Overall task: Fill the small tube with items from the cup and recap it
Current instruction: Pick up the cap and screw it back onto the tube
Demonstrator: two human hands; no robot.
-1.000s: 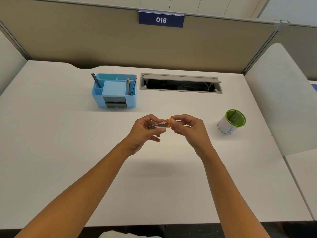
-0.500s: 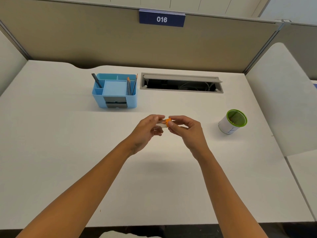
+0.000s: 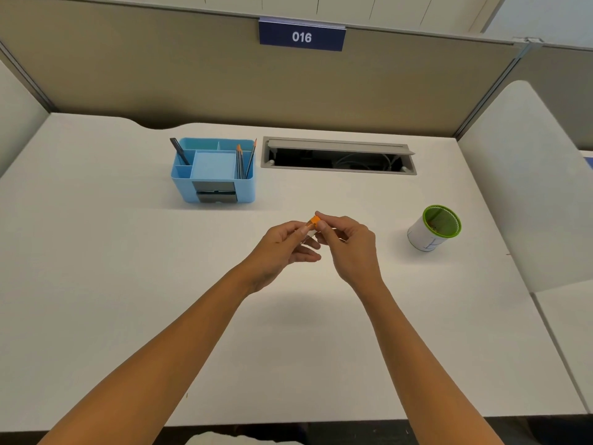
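Note:
Above the middle of the white desk, my left hand (image 3: 282, 245) grips a small clear tube (image 3: 308, 232), now tilted with its top end up and away. An orange cap (image 3: 314, 220) sits on that top end, pinched between the thumb and forefinger of my right hand (image 3: 349, 245). Most of the tube's body is hidden by my fingers. A white cup with a green rim (image 3: 433, 229) stands on the desk to the right, apart from both hands; its contents are too small to make out.
A blue desk organiser (image 3: 214, 171) with pencils stands at the back left. Behind the hands lies an open cable hatch (image 3: 338, 155). A beige partition with the sign 016 (image 3: 301, 36) closes the back, and a white side panel (image 3: 526, 187) rises on the right.
The tube has turned from lying sideways to pointing up and away. Both hands have closed together, and the right fingers have stayed on the orange cap throughout.

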